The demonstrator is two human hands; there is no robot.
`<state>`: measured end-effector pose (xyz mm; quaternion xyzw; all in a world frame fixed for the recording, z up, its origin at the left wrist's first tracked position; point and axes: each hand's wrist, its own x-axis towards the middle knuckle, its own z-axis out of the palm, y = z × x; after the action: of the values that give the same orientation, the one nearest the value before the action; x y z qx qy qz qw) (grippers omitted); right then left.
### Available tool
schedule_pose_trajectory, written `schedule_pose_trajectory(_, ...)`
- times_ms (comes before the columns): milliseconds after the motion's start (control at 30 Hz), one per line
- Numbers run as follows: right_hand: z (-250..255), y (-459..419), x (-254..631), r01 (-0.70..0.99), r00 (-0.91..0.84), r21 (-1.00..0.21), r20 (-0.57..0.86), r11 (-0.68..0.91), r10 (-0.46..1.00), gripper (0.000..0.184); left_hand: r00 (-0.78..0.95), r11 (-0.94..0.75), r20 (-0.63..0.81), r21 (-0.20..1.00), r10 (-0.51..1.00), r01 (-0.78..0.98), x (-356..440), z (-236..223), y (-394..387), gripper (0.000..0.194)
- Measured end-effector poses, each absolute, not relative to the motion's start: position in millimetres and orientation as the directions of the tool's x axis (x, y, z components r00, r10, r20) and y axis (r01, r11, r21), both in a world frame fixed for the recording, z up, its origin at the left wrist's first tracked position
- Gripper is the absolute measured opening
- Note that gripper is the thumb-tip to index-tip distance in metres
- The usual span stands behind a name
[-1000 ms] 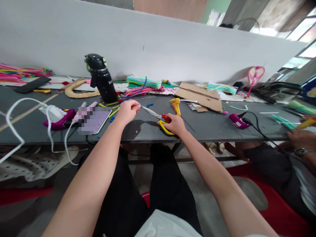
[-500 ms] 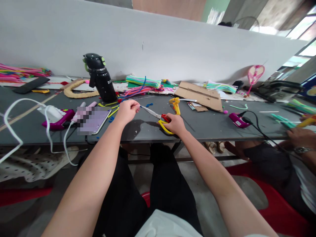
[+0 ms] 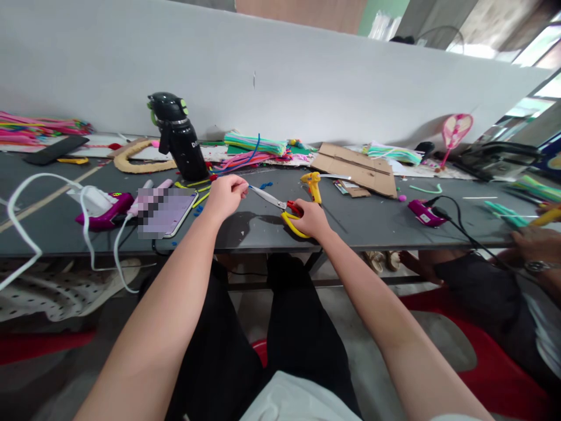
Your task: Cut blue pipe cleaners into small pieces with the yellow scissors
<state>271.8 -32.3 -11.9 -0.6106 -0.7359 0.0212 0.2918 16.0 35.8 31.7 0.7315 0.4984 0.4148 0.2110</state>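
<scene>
My right hand [image 3: 312,220] is wrapped round the yellow and red handles of a pair of scissors [image 3: 270,199]. The blades point left, and their tips meet the fingertips of my left hand [image 3: 224,196]. Those fingers are pinched together on a blue pipe cleaner [image 3: 250,187], of which only a short end shows by the blade tips. Behind the left hand a longer blue strip [image 3: 252,155] curves upward; whether it is the same piece I cannot tell. Small blue snippets [image 3: 265,185] lie on the table just beyond the blades.
A yellow glue gun [image 3: 312,182] stands beyond my right hand, near a cardboard sheet [image 3: 355,166]. At left are a black bottle [image 3: 186,146], a phone [image 3: 175,213] and a purple power socket [image 3: 109,213] with white cables. A co-worker's hand [image 3: 532,242] is at far right.
The camera view has shifted very slightly. Both hands and the scissors keep nearly the same position.
</scene>
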Motion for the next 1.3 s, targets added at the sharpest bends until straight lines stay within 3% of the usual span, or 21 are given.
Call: schedule_pose_trajectory(1300,-11.4,-32.0,272.0,0.882,-0.09,-0.401,0.373,0.248,0.923,0.024,0.19,-0.421,0.385,0.709,0.903,0.565,13.8,27.2,39.8,0.019)
